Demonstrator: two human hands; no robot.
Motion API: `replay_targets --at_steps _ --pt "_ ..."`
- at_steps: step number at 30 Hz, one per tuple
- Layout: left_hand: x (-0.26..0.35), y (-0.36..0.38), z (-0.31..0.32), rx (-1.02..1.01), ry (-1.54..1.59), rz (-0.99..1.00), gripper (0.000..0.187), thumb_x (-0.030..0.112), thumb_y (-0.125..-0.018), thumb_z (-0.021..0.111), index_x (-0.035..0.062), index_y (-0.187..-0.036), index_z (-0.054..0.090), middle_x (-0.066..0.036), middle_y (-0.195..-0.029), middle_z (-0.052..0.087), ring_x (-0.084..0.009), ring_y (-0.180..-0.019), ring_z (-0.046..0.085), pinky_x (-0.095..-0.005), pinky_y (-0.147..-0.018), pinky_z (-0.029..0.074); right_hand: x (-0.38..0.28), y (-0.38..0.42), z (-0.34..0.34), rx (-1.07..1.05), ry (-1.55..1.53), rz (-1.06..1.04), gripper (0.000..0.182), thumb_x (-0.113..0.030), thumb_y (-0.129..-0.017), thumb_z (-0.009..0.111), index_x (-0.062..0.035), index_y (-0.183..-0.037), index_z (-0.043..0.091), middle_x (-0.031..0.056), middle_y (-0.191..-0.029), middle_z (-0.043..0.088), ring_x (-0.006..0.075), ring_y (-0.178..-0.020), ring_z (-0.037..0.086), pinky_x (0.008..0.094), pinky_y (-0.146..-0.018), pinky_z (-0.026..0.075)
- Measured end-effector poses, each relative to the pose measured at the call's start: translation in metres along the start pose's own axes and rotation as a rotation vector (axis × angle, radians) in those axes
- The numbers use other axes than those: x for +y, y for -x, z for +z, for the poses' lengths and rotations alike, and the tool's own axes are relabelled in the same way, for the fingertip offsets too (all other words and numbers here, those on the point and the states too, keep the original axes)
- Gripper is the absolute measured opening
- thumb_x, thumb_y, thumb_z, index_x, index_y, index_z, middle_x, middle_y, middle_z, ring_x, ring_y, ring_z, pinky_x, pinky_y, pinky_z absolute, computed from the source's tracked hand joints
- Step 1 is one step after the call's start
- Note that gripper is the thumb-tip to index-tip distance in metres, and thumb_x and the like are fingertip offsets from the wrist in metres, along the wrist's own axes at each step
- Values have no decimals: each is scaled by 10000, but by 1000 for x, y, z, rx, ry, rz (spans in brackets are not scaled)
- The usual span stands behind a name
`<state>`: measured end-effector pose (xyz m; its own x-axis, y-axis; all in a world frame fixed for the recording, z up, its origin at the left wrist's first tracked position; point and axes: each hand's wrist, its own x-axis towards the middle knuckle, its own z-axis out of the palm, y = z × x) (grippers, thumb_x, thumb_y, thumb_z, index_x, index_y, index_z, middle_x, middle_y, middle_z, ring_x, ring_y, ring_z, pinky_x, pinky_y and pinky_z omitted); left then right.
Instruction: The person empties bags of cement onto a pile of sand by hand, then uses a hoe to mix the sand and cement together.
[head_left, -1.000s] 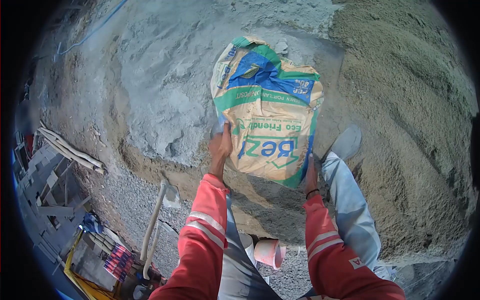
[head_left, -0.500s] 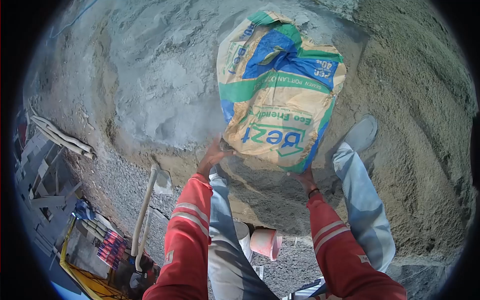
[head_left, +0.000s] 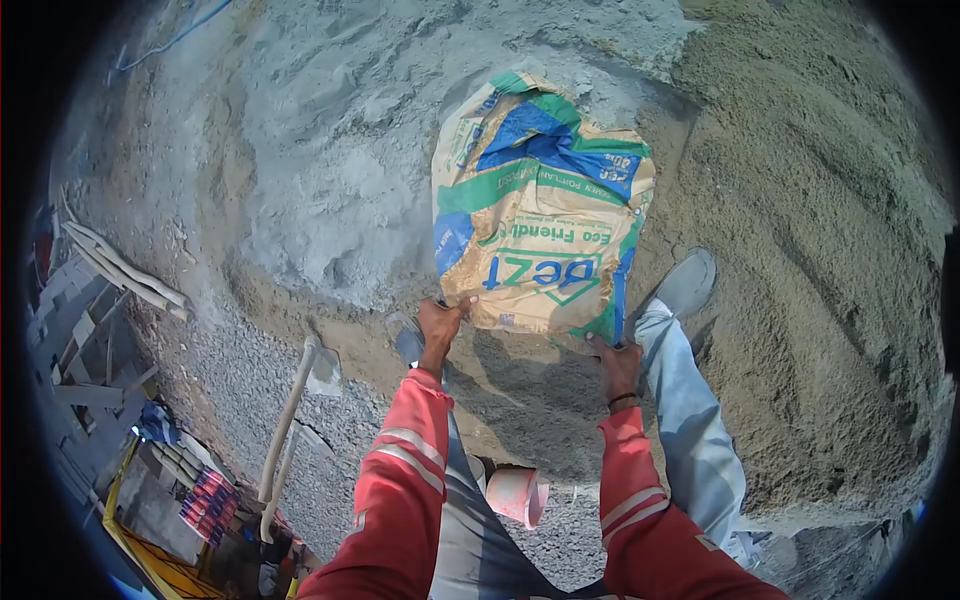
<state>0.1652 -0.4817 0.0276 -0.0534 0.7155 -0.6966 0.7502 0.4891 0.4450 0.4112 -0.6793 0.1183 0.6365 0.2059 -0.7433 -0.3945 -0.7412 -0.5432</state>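
A crumpled paper cement bag [head_left: 550,215], tan with green and blue bands, is spread out in front of me with its print upside down. Its near left corner is pinched by my left hand [head_left: 440,328], thumb on top. At the near right corner, beside the green edge, the fingers of my right hand [head_left: 616,368] are closed on the paper. Grey cement powder [head_left: 330,170] covers the ground beyond and left of the bag. Brown sand [head_left: 790,250] lies heaped to its right.
My shoes stand either side of the bag's near end. A pink bucket [head_left: 515,497] sits on gravel between my legs. At left are a long-handled tool [head_left: 288,420], pale poles [head_left: 125,268] and stacked blocks and boards [head_left: 85,350].
The bag's near edge has dropped, and the bag looks flatter and smaller. Both hands keep hold of its corners, with more of their backs and thumbs showing now.
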Motion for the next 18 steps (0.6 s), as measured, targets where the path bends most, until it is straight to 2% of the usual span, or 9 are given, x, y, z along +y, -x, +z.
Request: replay_targets --at_steps 4,6,10,12,13,15,16,17,18 --pt "50 22 -24 72 -137 -32 610 470 -533 894 -68 -579 609 -98 -526 578 -175 -464 521 -375 -487 445 -21 -3 -14 58 216 -27 262 -176 -710 767 41 -831 684 22 -694 637 98 -557 567 258 -512 451" --pt "59 22 -29 119 -155 -19 607 457 -538 895 -76 -597 610 -128 -546 596 -202 -475 546 -384 -499 455 -32 -1 -10 225 284 -52 410 -324 -634 795 58 -738 686 155 -624 653 235 -557 637 384 -593 498" --pt "108 16 -53 156 -246 -60 594 438 -534 902 -77 -635 623 -151 -592 626 -236 -500 575 -400 -521 469 -85 8 0 255 458 -227 360 -293 -676 758 52 -752 690 174 -630 654 272 -578 651 395 -602 500" --pt "120 33 -64 96 -172 -40 572 408 -539 901 -79 -668 630 -190 -656 653 -278 -568 631 -419 -567 487 -78 25 -8 351 724 -243 321 -274 -716 718 37 -792 701 170 -669 668 276 -619 663 393 -624 506" --pt "118 54 -72 92 -182 -52 572 408 -539 901 -79 -668 630 -190 -656 653 -278 -568 631 -419 -567 487 -74 46 -17 342 731 -231 321 -274 -716 718 37 -792 701 170 -669 668 276 -619 663 393 -624 506" --pt "159 40 -77 129 21 263 521 343 -546 900 -79 -729 655 -215 -723 674 -315 -657 670 -417 -657 509 -113 33 -1 384 266 -419 287 -240 -737 686 23 -852 709 176 -726 680 270 -651 665 394 -628 501" --pt "173 44 -78 170 -105 160 491 264 -553 894 -78 -830 677 -228 -801 689 -337 -752 686 -406 -742 514 -117 36 7 388 221 -463 251 -177 -749 647 22 -891 705 197 -741 672 248 -628 652 393 -602 482" --pt "170 64 -90 140 -152 111 491 264 -553 894 -78 -830 677 -228 -801 689 -337 -752 686 -406 -742 514 -112 59 -5 368 249 -397 251 -177 -749 647 22 -891 705 197 -741 672 248 -628 652 393 -602 482" --pt "174 79 -97 46 -207 -34 507 252 -552 894 -76 -872 679 -222 -819 692 -342 -761 685 -403 -753 515 -121 72 -25 335 471 -325 239 -152 -758 637 28 -901 701 208 -731 661 238 -609 643 387 -589 475"
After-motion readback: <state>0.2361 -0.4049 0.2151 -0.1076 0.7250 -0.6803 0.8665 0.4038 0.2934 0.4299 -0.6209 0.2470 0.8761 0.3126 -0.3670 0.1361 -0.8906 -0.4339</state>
